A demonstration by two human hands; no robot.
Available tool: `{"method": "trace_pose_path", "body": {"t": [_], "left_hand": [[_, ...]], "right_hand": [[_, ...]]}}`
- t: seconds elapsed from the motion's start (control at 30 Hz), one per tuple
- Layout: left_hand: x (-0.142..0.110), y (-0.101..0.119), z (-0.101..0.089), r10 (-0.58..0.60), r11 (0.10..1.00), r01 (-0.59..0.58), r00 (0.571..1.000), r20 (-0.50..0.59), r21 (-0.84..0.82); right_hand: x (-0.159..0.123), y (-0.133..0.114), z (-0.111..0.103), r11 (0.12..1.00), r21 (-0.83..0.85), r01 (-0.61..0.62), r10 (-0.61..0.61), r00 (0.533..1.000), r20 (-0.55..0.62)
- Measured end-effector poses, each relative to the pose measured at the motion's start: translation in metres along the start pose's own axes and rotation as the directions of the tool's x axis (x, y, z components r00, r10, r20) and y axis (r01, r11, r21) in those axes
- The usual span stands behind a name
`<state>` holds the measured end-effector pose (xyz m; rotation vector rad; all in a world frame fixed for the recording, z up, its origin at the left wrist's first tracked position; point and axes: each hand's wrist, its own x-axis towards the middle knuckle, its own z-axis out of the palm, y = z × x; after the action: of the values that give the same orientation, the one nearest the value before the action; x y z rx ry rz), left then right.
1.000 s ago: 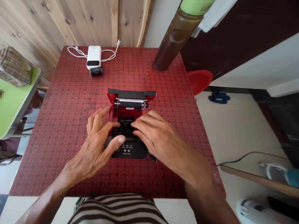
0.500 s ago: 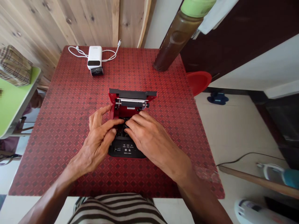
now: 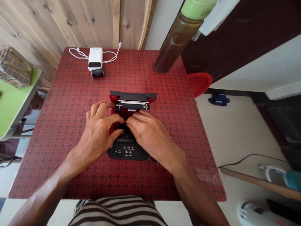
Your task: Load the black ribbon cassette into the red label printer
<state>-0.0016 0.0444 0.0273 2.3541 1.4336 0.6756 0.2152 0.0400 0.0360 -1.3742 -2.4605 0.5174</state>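
Note:
A small red and black printer [image 3: 128, 147] stands on the table with its lid [image 3: 134, 95] raised, showing a black roller [image 3: 133, 106]. My left hand [image 3: 100, 125] reaches over its left side; the index finger and thumb are apart with their tips inside the compartment, and the other fingers rest by the lid's left edge. From the right, my right hand [image 3: 149, 130] reaches in with its fingers bent and pressed together, tips in the compartment close to the left index fingertip. Whatever the right fingers pinch is hidden. Dark parts in the compartment [image 3: 127, 134] are hard to make out.
The red patterned table [image 3: 77, 91] carries a white power bank [image 3: 95, 56] with a white cable, and a tall brown bottle [image 3: 177, 39] with a green lid. A red stool [image 3: 201, 83] stands to the right. A green table [image 3: 21, 100] holds a plaid bag [image 3: 15, 67].
My left hand has shifted slightly; its thumb has moved further into the compartment and the gap between thumb and index finger is wider. My right hand has moved slightly left. The printer's lid stays raised.

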Motion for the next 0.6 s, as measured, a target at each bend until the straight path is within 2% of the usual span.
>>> {"method": "trace_pose_path", "body": {"t": [0.13, 0.23, 0.37, 0.43, 0.6], "left_hand": [[0.003, -0.005, -0.006, 0.057, 0.998, -0.057, 0.998, 0.018, 0.021], [0.004, -0.010, -0.011, 0.148, 0.989, -0.148, 0.989, 0.015, 0.022], [0.010, -0.018, -0.012, 0.345, 0.937, -0.338, 0.934, 0.091, -0.083], [0.013, -0.021, -0.010, 0.401, 0.911, -0.383, 0.909, 0.111, -0.151], [0.015, -0.022, -0.004, 0.365, 0.914, -0.346, 0.929, 0.056, -0.212]], "right_hand": [[-0.005, 0.003, -0.004, 0.992, 0.129, -0.004, 0.006, 1.000, -0.016], [-0.012, 0.008, -0.007, 0.982, 0.187, 0.027, -0.013, 0.997, -0.074], [-0.021, 0.014, -0.008, 0.973, 0.198, 0.120, -0.080, 0.976, -0.201], [-0.026, 0.016, -0.008, 0.969, 0.205, 0.137, -0.083, 0.964, -0.254], [-0.035, 0.009, -0.009, 0.971, 0.202, 0.129, -0.055, 0.941, -0.335]]}}
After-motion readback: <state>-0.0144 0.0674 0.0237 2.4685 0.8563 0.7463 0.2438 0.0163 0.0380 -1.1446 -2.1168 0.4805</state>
